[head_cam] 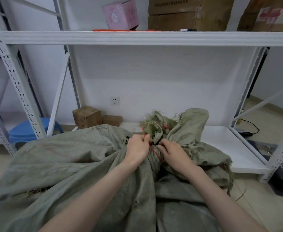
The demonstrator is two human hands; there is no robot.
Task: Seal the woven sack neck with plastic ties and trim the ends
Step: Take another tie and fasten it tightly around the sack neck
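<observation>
A large grey-green woven sack [67, 161] lies across the floor in front of me, its frayed neck [155, 129] bunched together at the centre. A red plastic tie [155, 152] wraps around the gathered neck, its free tail sticking up to the left. My left hand [138, 148] pinches the tie's tail just left of the neck. My right hand [172, 152] grips the bunched neck at the tie from the right, fingertips curled against the fabric. A second bit of red [166, 126] shows higher up among the frayed folds.
A white metal shelving rack [137, 38] stands right behind the sack, its low shelf [221, 144] under the sack's right side. Cardboard boxes [87, 117] sit by the wall, a blue stool [25, 131] at left. A pink box [120, 14] and brown cartons are on the upper shelf.
</observation>
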